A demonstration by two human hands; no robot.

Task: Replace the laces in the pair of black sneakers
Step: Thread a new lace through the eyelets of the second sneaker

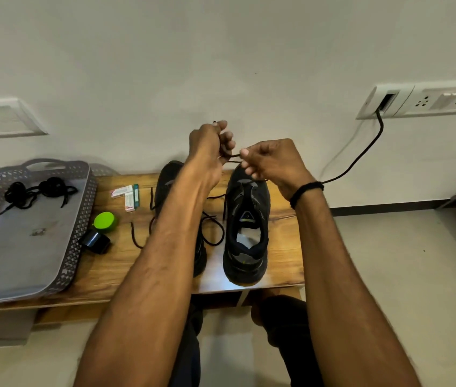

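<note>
Head view: both hands are raised above the toe ends of the sneakers, close to the wall. Left hand (210, 146): fingers curled round a black lace (232, 155), a short end of it poking out above the fist. Right hand (271, 166): thumb and fingertips pinch the same lace, which runs taut and short between the two hands; black wristband (306, 191) on this wrist. Open sneaker (246, 227): upright on the table (285, 247), toe to the wall, heel to the person, tongue and insole showing, directly below the right hand. Other sneaker (165, 182): parallel and just beside it on the left, mostly hidden by the left forearm. Slack lace (212, 233) lies in loops on the table between the sneakers and also left of the forearm; whether it is the lace in the hands, cannot tell. Grey tray (81, 219) at the left end of the table, with bundled laces (37, 191), black, in its far part. Between tray and sneakers: small cartons (127, 195), a green cap (104, 220), and a black object (95, 241) touching the tray rim. Wall socket plate (441, 100) at upper right, with a black cable (360, 157) hanging from it toward the table.
</note>
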